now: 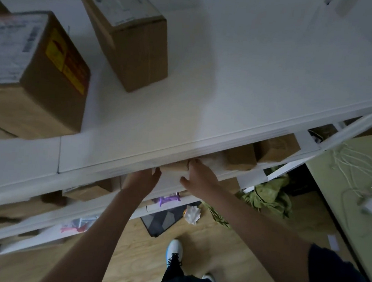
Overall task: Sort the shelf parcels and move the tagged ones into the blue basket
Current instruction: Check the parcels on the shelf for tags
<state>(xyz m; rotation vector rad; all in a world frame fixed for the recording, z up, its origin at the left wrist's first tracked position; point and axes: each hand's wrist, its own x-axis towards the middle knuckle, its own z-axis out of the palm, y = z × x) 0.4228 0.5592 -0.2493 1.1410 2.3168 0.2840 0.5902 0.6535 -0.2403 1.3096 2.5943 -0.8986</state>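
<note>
Head view: both hands, left hand (147, 178) and right hand (197, 175), clasp 1 parcel (175, 167) under the top shelf (206, 97), apparently to draw it out. Beyond, 2 boxes (131, 35) stand untouched. Blue basket not visible.

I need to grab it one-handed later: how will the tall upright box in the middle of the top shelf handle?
The tall box looks like stiff taped cardboard, so it should hold its shape. Standing on a narrow end, it may tip if pushed high. Weight cannot be judged.
</note>
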